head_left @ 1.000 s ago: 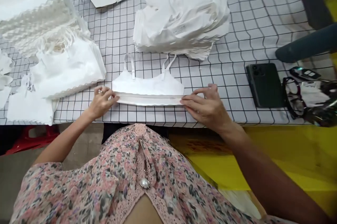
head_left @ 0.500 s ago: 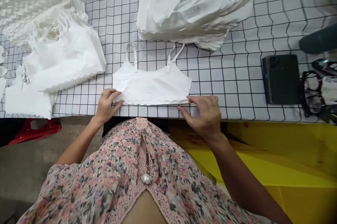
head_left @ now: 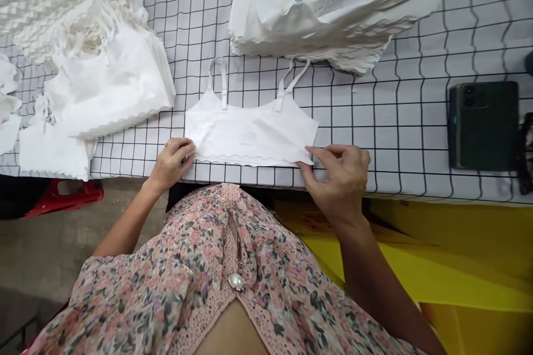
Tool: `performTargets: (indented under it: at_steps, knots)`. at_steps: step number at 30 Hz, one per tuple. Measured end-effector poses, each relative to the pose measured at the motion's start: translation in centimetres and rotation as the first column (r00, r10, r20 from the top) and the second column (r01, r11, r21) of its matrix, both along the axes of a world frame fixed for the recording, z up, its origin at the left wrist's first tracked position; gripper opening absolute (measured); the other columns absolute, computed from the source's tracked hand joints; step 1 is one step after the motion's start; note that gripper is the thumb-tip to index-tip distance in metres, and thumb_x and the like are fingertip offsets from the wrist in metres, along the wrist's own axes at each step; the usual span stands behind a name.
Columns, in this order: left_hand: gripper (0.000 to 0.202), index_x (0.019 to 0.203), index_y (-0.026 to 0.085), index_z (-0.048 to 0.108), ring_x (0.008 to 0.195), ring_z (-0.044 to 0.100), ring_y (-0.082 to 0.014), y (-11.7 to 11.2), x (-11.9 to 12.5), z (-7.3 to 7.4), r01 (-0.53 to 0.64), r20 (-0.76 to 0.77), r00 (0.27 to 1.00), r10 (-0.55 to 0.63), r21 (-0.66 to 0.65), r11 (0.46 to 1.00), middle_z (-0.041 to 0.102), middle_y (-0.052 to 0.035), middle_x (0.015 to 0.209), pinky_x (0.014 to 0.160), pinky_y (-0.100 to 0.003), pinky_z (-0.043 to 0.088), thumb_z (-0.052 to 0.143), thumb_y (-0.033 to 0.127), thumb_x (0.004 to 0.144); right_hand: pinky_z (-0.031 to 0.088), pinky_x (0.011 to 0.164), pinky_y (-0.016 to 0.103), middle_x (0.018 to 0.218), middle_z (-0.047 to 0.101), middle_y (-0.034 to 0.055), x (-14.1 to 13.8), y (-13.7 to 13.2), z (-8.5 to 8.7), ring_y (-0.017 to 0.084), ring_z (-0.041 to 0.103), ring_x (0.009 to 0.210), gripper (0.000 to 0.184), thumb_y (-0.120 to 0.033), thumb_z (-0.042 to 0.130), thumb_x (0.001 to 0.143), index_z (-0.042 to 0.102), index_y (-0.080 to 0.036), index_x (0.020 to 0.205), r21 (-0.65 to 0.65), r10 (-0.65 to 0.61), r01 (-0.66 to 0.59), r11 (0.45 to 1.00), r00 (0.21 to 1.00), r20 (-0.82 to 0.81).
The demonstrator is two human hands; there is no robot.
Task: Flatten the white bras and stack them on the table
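A small white strapped top [head_left: 250, 130] lies flat on the checked tablecloth [head_left: 375, 116] near the front edge, straps pointing away from me. My left hand [head_left: 171, 160] pinches its lower left corner between thumb and fingers. At the lower right corner, my right hand [head_left: 339, 174] pinches the scalloped hem in the same way. Both hands rest on the table edge.
A tall pile of white garments [head_left: 333, 5] sits just behind the top. Another folded stack [head_left: 108, 83] and lace-edged pieces [head_left: 50, 5] lie at the left. A dark phone [head_left: 483, 124] lies at the right. Below the table are a yellow bin [head_left: 458, 266] and a red stool [head_left: 62, 199].
The folded-up hem band has been turned down, so the top now lies flat and full. Both hands stayed at its lower corners, and the view shifted left and closer.
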State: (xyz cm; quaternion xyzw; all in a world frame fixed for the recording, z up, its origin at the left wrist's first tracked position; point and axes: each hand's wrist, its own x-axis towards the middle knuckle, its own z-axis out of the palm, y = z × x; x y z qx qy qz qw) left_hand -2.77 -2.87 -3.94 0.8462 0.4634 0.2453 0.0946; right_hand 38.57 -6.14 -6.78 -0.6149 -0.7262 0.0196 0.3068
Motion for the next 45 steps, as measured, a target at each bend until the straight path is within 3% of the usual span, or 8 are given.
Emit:
performTargets:
  at_steps: [16,21,25,30,34,39,42,45]
  knots:
    - [0.009,0.108,0.022,0.070,0.102,0.074,-0.0252,-0.9,-0.3,1.1,-0.050,0.050,0.998,0.048,0.031,0.998,0.079,-0.0109,0.111,0.090,-0.044,0.061,0.067,0.016,0.102,0.048,0.100,0.055,0.097,0.076,0.0105,1.0,-2.2,-0.6,0.032,0.067,0.094,0.012,-0.029,0.070,0.095,0.078,-0.024,0.103,0.037,0.061,-0.063,0.997,0.996,0.069]
    - [0.044,0.152,0.024,0.060,0.145,0.066,-0.0329,-0.7,2.0,1.1,0.063,0.037,0.997,-0.063,0.010,0.998,0.072,-0.0166,0.148,0.117,-0.057,0.058,0.061,0.020,0.107,0.030,0.123,0.072,0.151,0.068,0.0229,-1.2,-2.4,0.4,0.043,0.062,0.139,0.056,-0.043,0.055,0.107,0.060,-0.019,0.158,-0.062,0.209,-0.203,0.977,0.971,0.114]
    - [0.064,0.173,0.023,0.037,0.170,0.036,-0.0359,-0.6,2.9,-0.2,0.186,-0.092,0.977,-0.191,-0.061,0.981,0.052,-0.0182,0.173,0.133,-0.066,0.043,0.058,0.030,0.112,0.028,0.123,0.079,0.157,0.066,0.0220,-1.0,-2.0,0.6,0.042,0.060,0.148,0.053,-0.038,0.043,0.112,0.058,-0.023,0.161,-0.189,0.280,-0.254,0.948,0.952,0.124]
    - [0.061,0.170,0.026,0.040,0.174,0.023,-0.0325,0.5,4.5,-0.7,0.207,-0.064,0.976,-0.209,-0.035,0.978,0.049,-0.0150,0.175,0.137,-0.067,0.036,0.059,0.029,0.112,0.057,0.100,0.057,0.114,0.083,0.0168,1.0,3.8,2.6,0.035,0.077,0.110,0.034,-0.039,0.051,0.110,0.080,-0.023,0.116,-0.063,0.025,-0.030,0.998,0.997,-0.076]
    - [0.053,0.165,0.021,0.045,0.175,0.021,-0.0301,2.1,8.9,-1.2,0.321,-0.066,0.943,-0.325,-0.062,0.945,0.046,-0.0163,0.177,0.139,-0.063,0.036,0.054,0.032,0.114,0.061,0.082,0.046,0.082,0.076,0.0091,-1.1,12.6,4.7,0.028,0.073,0.080,0.027,-0.043,0.066,0.105,0.076,-0.025,0.088,-0.201,-0.023,-0.032,0.979,0.964,-0.265]
    - [0.057,0.167,0.017,0.044,0.175,0.021,-0.0324,2.6,12.4,-2.4,0.338,-0.129,0.925,-0.358,-0.152,0.929,0.038,-0.0186,0.181,0.140,-0.060,0.035,0.052,0.037,0.114,0.050,0.046,0.030,0.048,0.057,0.0007,-4.9,21.5,4.7,0.014,0.052,0.041,0.038,-0.034,0.094,0.087,0.064,-0.021,0.067,-0.599,-0.155,-0.221,0.770,0.845,-0.511]
    - [0.061,0.169,0.017,0.040,0.175,0.022,-0.0338,2.2,12.6,-2.7,0.324,-0.125,0.931,-0.343,-0.150,0.934,0.037,-0.0191,0.182,0.140,-0.062,0.035,0.054,0.037,0.113,0.042,0.035,0.027,0.047,0.060,0.0018,-5.4,23.1,4.2,0.012,0.048,0.036,0.035,-0.021,0.097,0.079,0.064,-0.020,0.068,-0.698,-0.240,-0.279,0.659,0.802,-0.547]
    - [0.061,0.168,0.013,0.041,0.174,0.022,-0.0346,1.9,12.6,-2.7,0.333,-0.119,0.930,-0.348,-0.131,0.934,0.038,-0.0211,0.180,0.140,-0.060,0.035,0.055,0.037,0.113,0.050,0.036,0.027,0.050,0.061,-0.0017,-4.6,22.5,4.2,0.008,0.042,0.036,0.036,-0.024,0.099,0.076,0.064,-0.021,0.073,-0.656,-0.331,-0.393,0.644,0.630,-0.703]
